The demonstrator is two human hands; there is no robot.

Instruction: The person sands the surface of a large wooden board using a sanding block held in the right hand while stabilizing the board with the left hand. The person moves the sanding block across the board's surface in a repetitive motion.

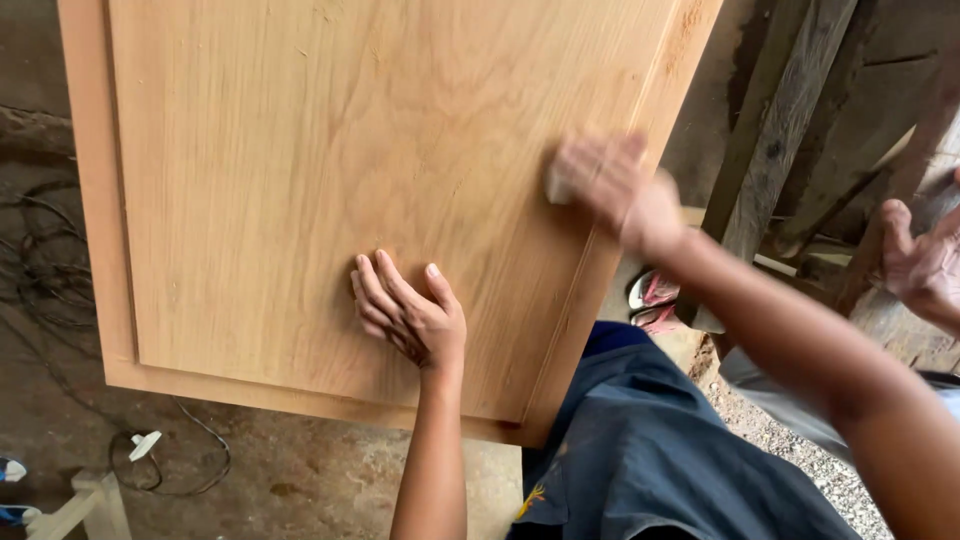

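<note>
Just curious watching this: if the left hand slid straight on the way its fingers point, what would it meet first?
The left hand lies flat on the wooden panel, fingers pointing up and left. It would likely meet only bare wood, then the panel's raised border; nothing else shows in that line.

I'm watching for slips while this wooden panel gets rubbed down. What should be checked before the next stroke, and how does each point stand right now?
1. Left hand flat on the panel, steadying it: ok.
2. Right hand has a grip on the small pad: ok, though blurred by motion.
3. Panel's lower corner resting on the lap: cannot tell how firmly.
4. Pad lying flat on the wood: cannot tell, too blurred.
5. Another person's hand clear of the panel: ok, it is off to the right.
6. Cables on the floor clear of the panel: ok.
</note>
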